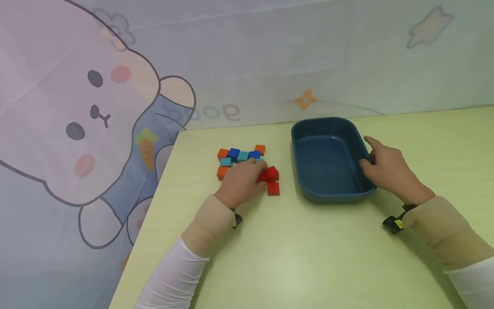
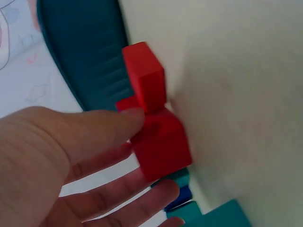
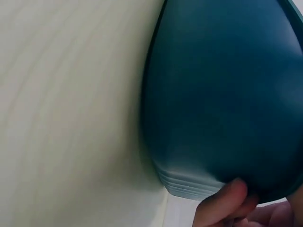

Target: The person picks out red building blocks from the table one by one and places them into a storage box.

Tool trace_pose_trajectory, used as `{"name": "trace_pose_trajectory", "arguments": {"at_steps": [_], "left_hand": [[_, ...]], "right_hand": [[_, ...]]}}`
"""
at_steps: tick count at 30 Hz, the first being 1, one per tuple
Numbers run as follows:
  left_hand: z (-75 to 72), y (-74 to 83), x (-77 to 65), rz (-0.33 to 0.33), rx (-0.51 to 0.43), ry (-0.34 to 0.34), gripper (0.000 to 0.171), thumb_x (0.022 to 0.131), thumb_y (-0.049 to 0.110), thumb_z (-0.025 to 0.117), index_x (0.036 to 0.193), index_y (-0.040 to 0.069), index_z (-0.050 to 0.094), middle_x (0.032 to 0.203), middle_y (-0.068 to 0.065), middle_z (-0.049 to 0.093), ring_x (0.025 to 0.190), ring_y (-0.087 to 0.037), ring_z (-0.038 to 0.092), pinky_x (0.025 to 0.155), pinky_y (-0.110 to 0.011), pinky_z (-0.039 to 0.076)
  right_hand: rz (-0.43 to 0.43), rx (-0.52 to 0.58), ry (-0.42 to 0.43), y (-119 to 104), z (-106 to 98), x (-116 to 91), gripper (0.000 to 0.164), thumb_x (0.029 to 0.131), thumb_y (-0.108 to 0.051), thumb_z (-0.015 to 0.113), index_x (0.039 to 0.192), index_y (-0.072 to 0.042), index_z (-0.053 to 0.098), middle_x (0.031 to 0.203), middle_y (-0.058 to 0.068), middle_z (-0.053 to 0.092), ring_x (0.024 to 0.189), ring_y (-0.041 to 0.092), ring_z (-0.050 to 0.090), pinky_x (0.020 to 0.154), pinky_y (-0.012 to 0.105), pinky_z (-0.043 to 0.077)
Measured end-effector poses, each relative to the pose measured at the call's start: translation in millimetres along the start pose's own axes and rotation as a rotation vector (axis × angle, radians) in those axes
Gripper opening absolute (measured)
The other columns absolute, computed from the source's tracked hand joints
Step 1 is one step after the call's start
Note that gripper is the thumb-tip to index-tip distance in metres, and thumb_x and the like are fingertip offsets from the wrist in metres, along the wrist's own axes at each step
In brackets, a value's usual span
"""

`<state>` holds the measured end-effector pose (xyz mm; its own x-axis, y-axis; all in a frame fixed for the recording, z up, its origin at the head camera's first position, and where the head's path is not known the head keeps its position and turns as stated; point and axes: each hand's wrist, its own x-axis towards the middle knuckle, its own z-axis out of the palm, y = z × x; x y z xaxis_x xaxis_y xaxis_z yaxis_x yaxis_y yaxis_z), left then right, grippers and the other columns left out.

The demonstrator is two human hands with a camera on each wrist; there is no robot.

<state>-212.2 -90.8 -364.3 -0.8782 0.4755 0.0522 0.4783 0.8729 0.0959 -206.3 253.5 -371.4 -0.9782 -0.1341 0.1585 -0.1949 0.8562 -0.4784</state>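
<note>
My left hand (image 1: 243, 181) reaches into a group of small coloured cubes on the table. In the left wrist view its thumb and fingers pinch a red cube (image 2: 163, 146), and another red cube (image 2: 146, 75) stands close beside it. Just right of that hand are a red cube (image 1: 272, 173) and a nearer red cube (image 1: 273, 189). My right hand (image 1: 391, 168) grips the right side of a dark blue plastic bin (image 1: 328, 165), thumb over the rim and fingers outside. The bin holds nothing.
Past the left hand lie orange (image 1: 222, 154), blue (image 1: 233, 153) and teal cubes (image 1: 243, 156), some partly hidden by it. The pale table (image 1: 301, 257) meets a printed cloth backdrop (image 1: 251, 56) behind, and its left edge slants toward me.
</note>
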Motion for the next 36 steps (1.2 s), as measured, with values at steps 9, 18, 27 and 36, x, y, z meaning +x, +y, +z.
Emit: {"name": "trace_pose_trajectory", "arguments": {"at_steps": [9, 18, 27, 36], "left_hand": [[0.6, -2.4, -2.1, 0.005, -0.047, 0.0, 0.032, 0.087, 0.021, 0.073, 0.117, 0.011, 0.067, 0.1, -0.005, 0.069, 0.087, -0.016, 0.062, 0.068, -0.027, 0.055], [-24.0, 8.4, -0.9, 0.005, -0.108, 0.112, 0.033, 0.088, 0.016, 0.069, 0.12, 0.008, 0.069, 0.109, -0.009, 0.069, 0.087, -0.018, 0.066, 0.069, -0.025, 0.057], [-47.8, 47.9, 21.2, 0.05, -0.184, 0.116, 0.036, 0.093, 0.021, 0.066, 0.127, 0.012, 0.064, 0.112, -0.006, 0.064, 0.091, -0.015, 0.062, 0.075, -0.025, 0.055], [-46.1, 91.6, 60.2, 0.134, -0.158, 0.01, 0.037, 0.092, 0.027, 0.066, 0.129, 0.018, 0.062, 0.117, -0.001, 0.063, 0.096, -0.013, 0.06, 0.077, -0.022, 0.054]], "right_hand": [[0.049, 0.002, -0.162, 1.9, -4.9, -3.5, 0.081, 0.093, -0.017, 0.053, 0.151, 0.015, 0.007, 0.081, 0.034, 0.07, 0.059, 0.03, 0.064, 0.053, 0.037, 0.046], [0.065, -0.01, -0.204, -2.7, -8.6, -3.6, 0.081, 0.095, -0.02, 0.051, 0.152, 0.012, 0.004, 0.053, 0.007, 0.052, 0.044, 0.018, 0.048, 0.049, 0.031, 0.038], [0.058, -0.017, -0.227, 0.7, -10.2, -2.6, 0.081, 0.096, -0.018, 0.05, 0.15, 0.016, 0.001, 0.077, 0.033, 0.065, 0.059, 0.03, 0.06, 0.058, 0.041, 0.046], [0.072, -0.008, -0.236, 0.9, -7.4, -2.0, 0.08, 0.096, -0.018, 0.049, 0.151, 0.015, 0.0, 0.128, 0.054, 0.042, 0.111, 0.061, 0.051, 0.086, 0.063, 0.046]]}}
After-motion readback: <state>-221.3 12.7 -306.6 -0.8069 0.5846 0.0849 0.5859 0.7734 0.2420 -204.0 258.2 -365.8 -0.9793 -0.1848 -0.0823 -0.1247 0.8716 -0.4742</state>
